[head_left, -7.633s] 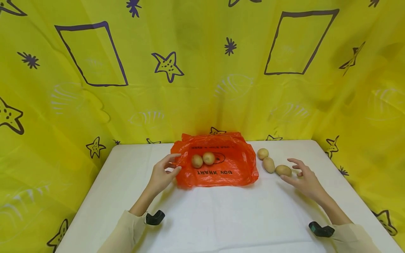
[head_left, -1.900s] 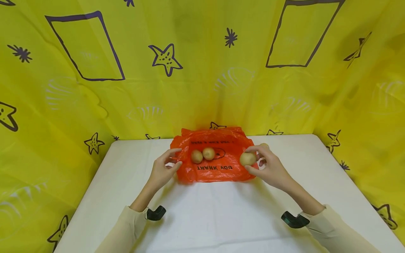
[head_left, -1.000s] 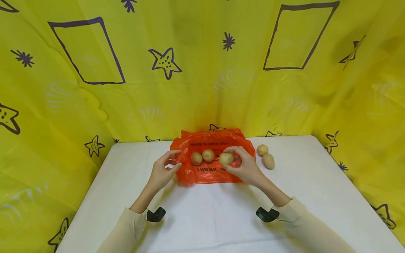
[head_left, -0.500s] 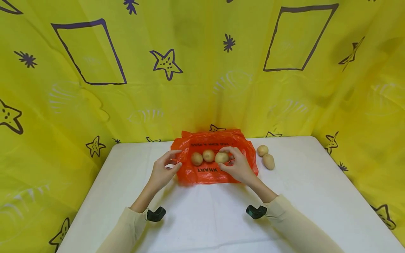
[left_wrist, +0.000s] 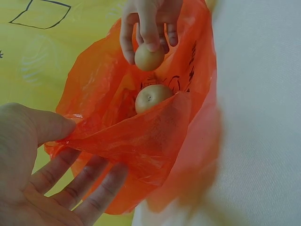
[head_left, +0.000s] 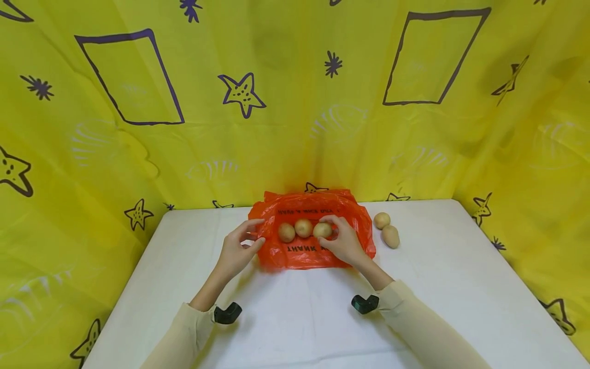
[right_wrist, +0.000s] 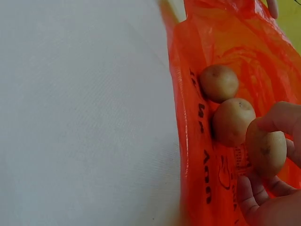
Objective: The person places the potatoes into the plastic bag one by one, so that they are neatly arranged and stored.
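A red plastic bag (head_left: pixel 299 262) printed with black letters lies with its mouth open at the back of the table. My left hand (head_left: pixel 236 252) pinches its left rim between thumb and fingers; the left wrist view shows the rim drawn up under the thumb (left_wrist: pixel 54 128). Inside the bag two potatoes (right_wrist: pixel 219 83) sit side by side. Over the bag, just right of them, my right hand (head_left: pixel 346 245) holds another potato (head_left: pixel 322 230) between thumb and fingertips. In the right wrist view this held potato (right_wrist: pixel 266 150) overlaps the nearer one.
Two more potatoes (head_left: pixel 391 237) lie on the white tablecloth (head_left: pixel 438 271) to the right of the bag. A yellow patterned curtain (head_left: pixel 295 154) rises behind the table and along both sides. Each wrist carries a small black camera (head_left: pixel 365 304).
My right hand has picked up one of the three potatoes on the right and carried it left over the bag beside the other two. The left hand has stayed at the bag's rim.
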Demonstrator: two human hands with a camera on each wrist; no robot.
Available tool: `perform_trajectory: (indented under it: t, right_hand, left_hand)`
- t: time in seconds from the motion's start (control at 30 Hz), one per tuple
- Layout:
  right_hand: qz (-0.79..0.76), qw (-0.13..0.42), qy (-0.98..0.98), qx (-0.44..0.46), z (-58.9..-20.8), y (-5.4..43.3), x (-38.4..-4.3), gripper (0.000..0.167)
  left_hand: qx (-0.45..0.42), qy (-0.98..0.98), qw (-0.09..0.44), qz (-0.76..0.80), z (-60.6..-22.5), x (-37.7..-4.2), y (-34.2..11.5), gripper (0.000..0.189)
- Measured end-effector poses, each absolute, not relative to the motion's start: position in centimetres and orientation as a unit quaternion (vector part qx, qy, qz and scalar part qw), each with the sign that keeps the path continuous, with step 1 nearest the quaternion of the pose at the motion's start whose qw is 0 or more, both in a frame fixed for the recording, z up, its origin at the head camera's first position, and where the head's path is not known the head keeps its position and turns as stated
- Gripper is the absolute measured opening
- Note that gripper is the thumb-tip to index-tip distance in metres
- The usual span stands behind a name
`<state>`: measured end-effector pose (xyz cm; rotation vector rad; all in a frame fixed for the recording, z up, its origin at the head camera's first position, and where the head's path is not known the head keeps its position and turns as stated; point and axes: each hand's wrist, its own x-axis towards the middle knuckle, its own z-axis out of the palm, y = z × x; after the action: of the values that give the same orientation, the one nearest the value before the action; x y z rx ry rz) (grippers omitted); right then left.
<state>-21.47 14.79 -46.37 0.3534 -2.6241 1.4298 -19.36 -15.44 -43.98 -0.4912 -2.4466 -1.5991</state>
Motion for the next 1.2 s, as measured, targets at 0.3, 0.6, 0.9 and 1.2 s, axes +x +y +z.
perform_trajectory:
  t: [0.3,0.6,0.9,1.2]
  right_hand:
    - [0.473,0.053,-0.876,0.082,-47.4,14.7,-22.4,0.045]
    - [0.488,0.037,-0.87,0.058,-48.1,14.5,-23.2,0.046]
    - [0.484,0.038,-0.873,0.045,-48.6,14.1,-23.8,0.047]
    - [0.487,0.039,-0.871,0.049,-48.7,13.8,-23.9,0.046]
  left_hand:
    - [-0.168,-0.819,0.092,-0.541,-44.2,-19.4,-15.5,0.042]
    - [-0.16,-0.822,0.086,-0.539,-44.0,-19.3,-15.4,0.041]
    - [-0.159,-0.821,0.087,-0.542,-44.2,-19.4,-15.4,0.041]
    - [-0.158,-0.818,0.086,-0.546,-44.2,-19.5,-15.5,0.041]
